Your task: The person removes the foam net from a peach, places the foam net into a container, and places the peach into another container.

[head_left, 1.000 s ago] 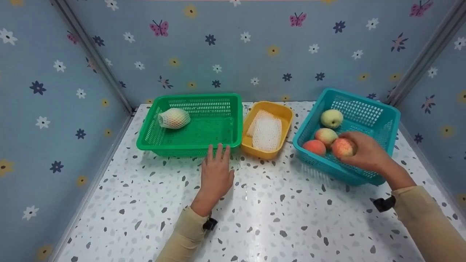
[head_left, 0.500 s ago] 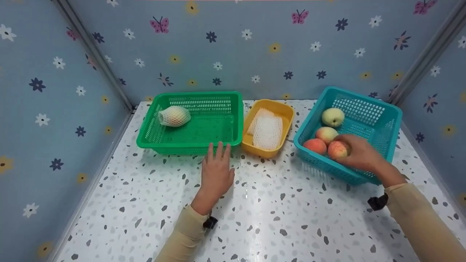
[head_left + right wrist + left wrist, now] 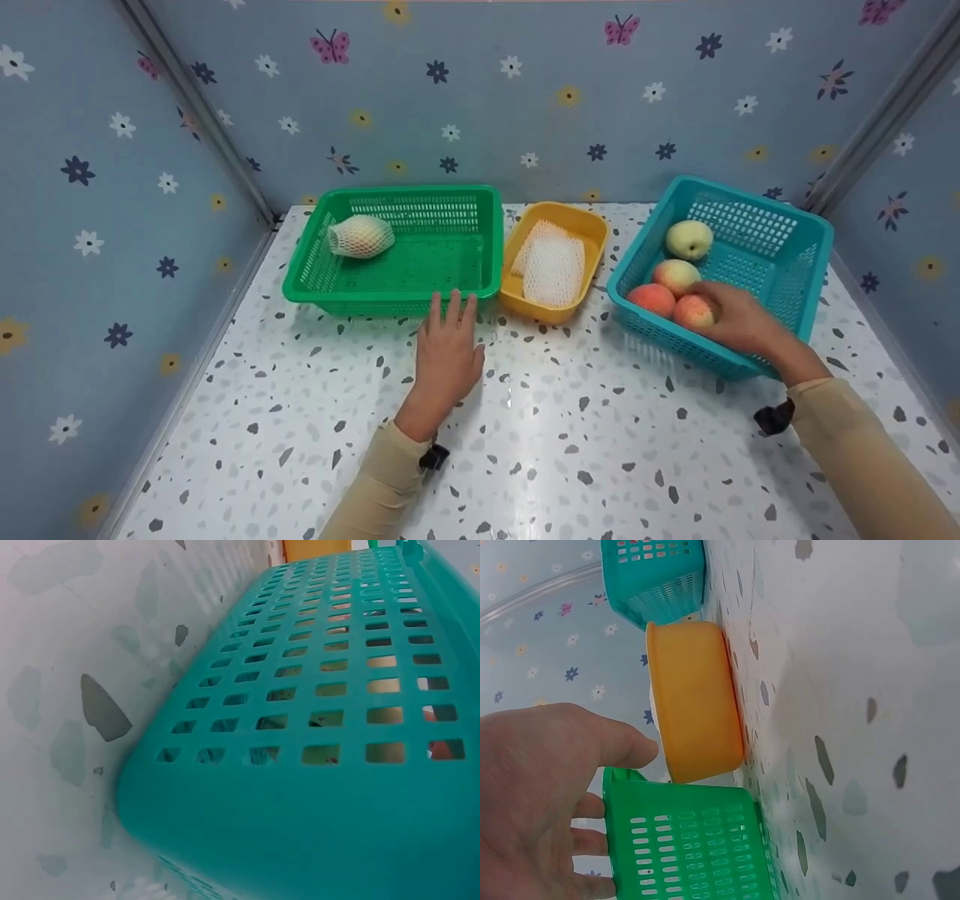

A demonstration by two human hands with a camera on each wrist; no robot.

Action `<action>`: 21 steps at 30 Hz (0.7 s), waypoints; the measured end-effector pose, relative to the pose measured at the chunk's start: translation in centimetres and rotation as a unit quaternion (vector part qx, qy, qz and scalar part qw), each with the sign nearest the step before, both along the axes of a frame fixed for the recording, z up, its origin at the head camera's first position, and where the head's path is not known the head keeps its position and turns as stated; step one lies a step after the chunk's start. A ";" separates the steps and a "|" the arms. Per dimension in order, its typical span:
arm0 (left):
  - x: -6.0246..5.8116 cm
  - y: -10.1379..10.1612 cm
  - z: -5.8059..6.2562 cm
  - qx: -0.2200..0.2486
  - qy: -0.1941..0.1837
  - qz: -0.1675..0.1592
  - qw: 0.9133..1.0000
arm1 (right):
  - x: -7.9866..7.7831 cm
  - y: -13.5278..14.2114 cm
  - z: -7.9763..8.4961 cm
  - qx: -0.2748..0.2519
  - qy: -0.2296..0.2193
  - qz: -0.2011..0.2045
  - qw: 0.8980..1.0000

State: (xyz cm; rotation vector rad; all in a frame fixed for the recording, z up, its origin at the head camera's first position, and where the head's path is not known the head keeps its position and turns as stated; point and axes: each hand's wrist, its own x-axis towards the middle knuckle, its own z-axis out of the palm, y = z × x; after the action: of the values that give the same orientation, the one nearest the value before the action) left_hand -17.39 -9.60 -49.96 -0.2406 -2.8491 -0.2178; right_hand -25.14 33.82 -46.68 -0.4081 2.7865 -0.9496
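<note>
My right hand [image 3: 739,319] reaches into the teal basket [image 3: 806,292] with its fingers around a red and yellow peach [image 3: 694,312]. Close by that fruit lie a redder peach [image 3: 652,301], a paler peach [image 3: 677,277] and a pale yellow-green peach [image 3: 689,240]. In the right wrist view the slotted wall of the teal basket [image 3: 300,802] hides most of the hand and fruit. My left hand [image 3: 448,358] lies with straight fingers at the front rim of the green basket [image 3: 390,298]. A peach in a white foam net [image 3: 362,236] sits inside that basket.
Between the two baskets stands a small yellow bin [image 3: 559,313] with white foam nets [image 3: 553,266] in it. Flowered panels [image 3: 480,97] close off the back and sides of the speckled white table [image 3: 570,450].
My right hand has moved left and slightly lower in the teal basket, bringing its peach down beside the redder one. The left hand stays at the green basket; the camera view has shifted slightly.
</note>
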 end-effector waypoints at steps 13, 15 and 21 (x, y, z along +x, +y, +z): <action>0.1 0.1 -0.2 0.000 0.008 0.000 1.000 | 0.0 0.2 -0.6 0.006 -0.036 0.024 0.999; 0.1 0.1 -0.2 0.002 0.005 0.002 1.000 | 0.0 0.3 -0.7 0.016 -0.033 0.035 0.999; 0.0 0.2 0.0 0.008 0.003 0.003 1.000 | -0.1 0.3 -0.7 0.009 -0.038 0.036 0.999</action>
State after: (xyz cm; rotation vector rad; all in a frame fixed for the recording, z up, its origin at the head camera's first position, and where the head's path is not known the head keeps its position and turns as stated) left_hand -17.36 -9.38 -49.96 -0.2275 -2.8398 -0.2391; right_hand -25.25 34.10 -47.34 -0.4547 2.6910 -0.9030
